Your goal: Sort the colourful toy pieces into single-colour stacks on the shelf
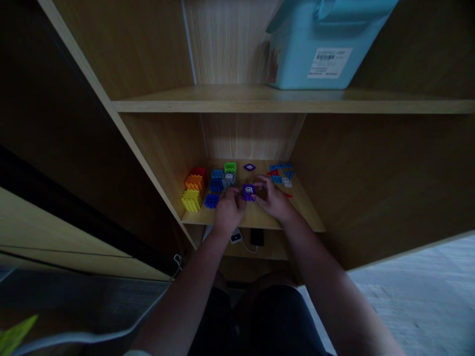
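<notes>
The purple block [248, 192] was between the left hand [228, 210] and right hand [273, 198] at the shelf [257, 216], maybe to stay steady. The right fingers were spread; I couldn't tell if the left ones pinched it.

A teal bin [293, 59] with a white label [329, 63] stands on the upper wooden shelf [222, 95].

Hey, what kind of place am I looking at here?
Probably a room at home or a playroom, looking into an open wooden cabinet. The clues are its shelf, a light blue storage bin on it, and colorful toy pieces on the shelf below.
</notes>
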`<state>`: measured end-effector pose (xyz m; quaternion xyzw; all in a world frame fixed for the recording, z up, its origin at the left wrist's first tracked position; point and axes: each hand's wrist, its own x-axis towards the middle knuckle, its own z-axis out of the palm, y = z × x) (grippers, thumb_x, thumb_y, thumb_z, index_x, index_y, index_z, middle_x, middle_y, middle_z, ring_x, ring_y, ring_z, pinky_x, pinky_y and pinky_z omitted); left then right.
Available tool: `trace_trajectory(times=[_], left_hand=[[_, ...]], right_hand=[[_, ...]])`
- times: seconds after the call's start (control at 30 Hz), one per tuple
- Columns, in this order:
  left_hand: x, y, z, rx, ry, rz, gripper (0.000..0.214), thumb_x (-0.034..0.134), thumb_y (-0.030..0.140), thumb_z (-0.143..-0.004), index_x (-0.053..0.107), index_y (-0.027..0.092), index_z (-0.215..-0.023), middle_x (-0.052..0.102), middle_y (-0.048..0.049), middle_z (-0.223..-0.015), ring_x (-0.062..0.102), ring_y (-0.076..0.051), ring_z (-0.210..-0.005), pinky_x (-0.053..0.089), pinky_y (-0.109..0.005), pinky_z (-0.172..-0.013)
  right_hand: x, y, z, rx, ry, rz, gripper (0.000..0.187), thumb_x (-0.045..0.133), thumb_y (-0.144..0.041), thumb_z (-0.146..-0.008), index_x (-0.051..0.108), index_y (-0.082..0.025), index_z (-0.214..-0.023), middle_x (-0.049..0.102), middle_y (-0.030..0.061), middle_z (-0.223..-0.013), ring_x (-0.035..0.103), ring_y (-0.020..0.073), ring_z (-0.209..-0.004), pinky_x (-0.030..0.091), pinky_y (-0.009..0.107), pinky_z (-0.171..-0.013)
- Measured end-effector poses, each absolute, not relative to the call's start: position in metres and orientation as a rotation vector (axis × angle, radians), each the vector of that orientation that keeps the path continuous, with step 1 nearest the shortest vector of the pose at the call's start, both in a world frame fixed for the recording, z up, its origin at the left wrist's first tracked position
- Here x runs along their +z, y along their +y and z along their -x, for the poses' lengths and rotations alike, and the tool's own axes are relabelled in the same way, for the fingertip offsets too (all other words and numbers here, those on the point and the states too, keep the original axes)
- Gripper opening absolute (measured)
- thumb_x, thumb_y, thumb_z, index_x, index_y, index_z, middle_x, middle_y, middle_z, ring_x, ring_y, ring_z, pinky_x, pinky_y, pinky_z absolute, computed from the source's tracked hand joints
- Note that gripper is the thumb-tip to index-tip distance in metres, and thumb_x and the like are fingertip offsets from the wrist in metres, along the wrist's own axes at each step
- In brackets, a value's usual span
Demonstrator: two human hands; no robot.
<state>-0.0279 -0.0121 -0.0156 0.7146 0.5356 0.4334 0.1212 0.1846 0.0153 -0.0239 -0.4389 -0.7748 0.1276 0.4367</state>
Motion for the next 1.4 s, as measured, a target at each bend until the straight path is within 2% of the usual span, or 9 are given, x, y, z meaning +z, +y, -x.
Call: trace_trajectory(times=[0.37, 0.8, 1.3, 1.4], left_hand=[[-0.0161, -0.0121, 0.0283, 1.251, 1.579, -2.102, 0.022, 0.062, 0.014, -0.097, 0.061, 0.021, -0.117, 0.076, -0.01, -0.104, 0.075, -0.027, -0.101, 0.06, -0.042, -0.093], [-0.0158, -0.0122, 0.0287, 1.229, 1.597, -2.107, 0.023, 0.063, 0.012, -0.095, 0.061, 0.022, -0.116, 0.076, -0.01, -0.106, 0.075, -0.028, -0.103, 0.061, -0.042, -0.095], [-0.0143, -0.0129, 0.0278, 1.251, 1.587, -2.096, 0.019, 0.061, 0.014, -0.097, 0.061, 0.022, -0.114, 0.076, -0.0095, -0.104, 0.075, -0.026, -0.1, 0.061, -0.04, -0.092], [-0.0151, -0.0127, 0.0281, 1.255, 1.576, -2.094, 0.02, 0.062, 0.014, -0.097, 0.061, 0.021, -0.115, 0.076, -0.01, -0.106, 0.074, -0.026, -0.101, 0.061, -0.041, -0.094]], right_hand=[[-0.0257, 0.017, -0.1858, 0.255, -1.951, 1.102, 0.065, 0.071, -0.039, -0.098, 0.042, -0.026, -0.154, 0.075, 0.0127, -0.132, 0.072, 0.0307, -0.127, 0.057, 0.053, -0.112], [-0.0274, 0.018, -0.1858, 0.245, -1.967, 1.117, 0.064, 0.072, -0.04, -0.098, 0.043, -0.027, -0.154, 0.075, 0.0125, -0.132, 0.071, 0.0309, -0.129, 0.056, 0.052, -0.112], [-0.0241, 0.0163, -0.1858, 0.239, -1.966, 1.095, 0.061, 0.071, -0.039, -0.098, 0.046, -0.026, -0.152, 0.075, 0.0128, -0.131, 0.071, 0.0298, -0.125, 0.056, 0.051, -0.112], [-0.0241, 0.0159, -0.1857, 0.238, -1.985, 1.122, 0.066, 0.075, -0.04, -0.095, 0.046, -0.026, -0.153, 0.074, 0.0126, -0.133, 0.07, 0.0316, -0.127, 0.055, 0.053, -0.113]])
